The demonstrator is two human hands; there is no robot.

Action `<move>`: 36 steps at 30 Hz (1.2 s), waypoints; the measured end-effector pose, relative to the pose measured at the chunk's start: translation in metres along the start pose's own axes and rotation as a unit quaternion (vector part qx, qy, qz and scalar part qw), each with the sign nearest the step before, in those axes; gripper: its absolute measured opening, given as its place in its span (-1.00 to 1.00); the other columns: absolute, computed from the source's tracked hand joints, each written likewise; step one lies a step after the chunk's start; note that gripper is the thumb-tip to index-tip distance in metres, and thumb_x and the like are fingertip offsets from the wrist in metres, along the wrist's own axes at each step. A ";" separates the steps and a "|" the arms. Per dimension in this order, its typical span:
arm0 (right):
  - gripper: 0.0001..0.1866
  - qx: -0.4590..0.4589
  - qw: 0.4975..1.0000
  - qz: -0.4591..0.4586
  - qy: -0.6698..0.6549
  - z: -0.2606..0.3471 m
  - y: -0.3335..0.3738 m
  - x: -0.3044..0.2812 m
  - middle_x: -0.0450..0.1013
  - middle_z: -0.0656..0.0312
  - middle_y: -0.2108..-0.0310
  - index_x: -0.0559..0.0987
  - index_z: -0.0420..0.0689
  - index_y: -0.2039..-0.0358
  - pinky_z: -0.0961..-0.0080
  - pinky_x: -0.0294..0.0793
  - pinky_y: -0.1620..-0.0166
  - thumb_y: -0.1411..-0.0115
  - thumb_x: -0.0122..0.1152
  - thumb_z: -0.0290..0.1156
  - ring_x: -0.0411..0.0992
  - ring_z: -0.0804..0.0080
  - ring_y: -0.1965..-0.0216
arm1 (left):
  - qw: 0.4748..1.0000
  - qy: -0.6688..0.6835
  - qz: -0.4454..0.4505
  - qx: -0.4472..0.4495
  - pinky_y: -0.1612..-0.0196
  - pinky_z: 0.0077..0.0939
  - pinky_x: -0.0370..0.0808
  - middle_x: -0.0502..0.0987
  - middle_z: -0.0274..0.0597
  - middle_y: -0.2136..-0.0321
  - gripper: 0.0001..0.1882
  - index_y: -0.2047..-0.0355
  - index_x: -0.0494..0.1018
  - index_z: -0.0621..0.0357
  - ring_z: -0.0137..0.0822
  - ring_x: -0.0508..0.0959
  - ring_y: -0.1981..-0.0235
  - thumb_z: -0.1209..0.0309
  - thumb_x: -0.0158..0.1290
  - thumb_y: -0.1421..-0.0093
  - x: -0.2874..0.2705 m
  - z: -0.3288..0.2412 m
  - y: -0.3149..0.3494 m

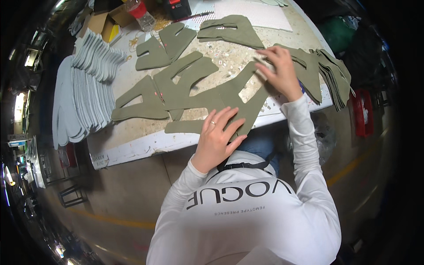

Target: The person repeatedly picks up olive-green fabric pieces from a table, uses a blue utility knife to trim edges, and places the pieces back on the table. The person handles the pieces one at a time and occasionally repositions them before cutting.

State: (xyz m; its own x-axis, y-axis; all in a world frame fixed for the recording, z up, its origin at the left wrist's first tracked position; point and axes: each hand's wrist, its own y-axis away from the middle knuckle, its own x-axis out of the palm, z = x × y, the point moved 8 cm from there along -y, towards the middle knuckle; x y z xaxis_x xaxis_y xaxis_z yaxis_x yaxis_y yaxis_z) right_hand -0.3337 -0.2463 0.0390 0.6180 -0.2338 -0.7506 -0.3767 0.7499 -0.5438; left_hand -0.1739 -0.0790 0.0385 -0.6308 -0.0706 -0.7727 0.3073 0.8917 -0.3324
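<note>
In front of me on the table lies an olive fabric cut piece [230,95] with long strips and cut-out gaps. My left hand [219,137], a ring on one finger, rests on its near part with fingers spread. At its far right tip is my right hand [280,70], fingers apart and slightly bent; whether they touch the fabric there I cannot make out. More olive pieces lie left of it, one pair [141,99] side by side and another pair [165,46] farther back. A further olive stack [229,31] sits beyond, and one [304,66] partly behind my right hand.
A tall fanned stack of pale grey-blue cut pieces [86,95] stands at the table's left edge. At the back are a cardboard box [99,25], a plastic bottle [140,15] and a pen [192,17]. Olive pieces [334,77] overhang the right edge, near a red crate [363,112].
</note>
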 end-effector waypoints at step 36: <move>-0.74 -0.033 0.987 0.020 0.157 0.069 -0.147 0.169 0.45 0.03 0.18 0.64 -0.14 0.34 0.15 0.46 0.10 -0.03 0.33 -0.23 0.35 0.04 0.03 | 0.891 -0.226 -0.258 -0.298 0.24 -0.27 0.52 0.59 -0.09 0.34 -0.72 0.27 0.61 0.11 -0.12 0.62 0.29 0.29 0.29 -0.01 -0.147 0.279 -0.043</move>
State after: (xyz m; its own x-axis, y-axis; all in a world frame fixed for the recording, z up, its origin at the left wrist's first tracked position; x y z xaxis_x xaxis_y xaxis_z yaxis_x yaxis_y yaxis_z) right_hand -0.1263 -0.3536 0.0174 0.3608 -0.3927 -0.8459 -0.4475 0.7229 -0.5265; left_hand 0.1043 -0.2322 0.0152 -0.1849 -0.5925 -0.7841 -0.4590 0.7575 -0.4642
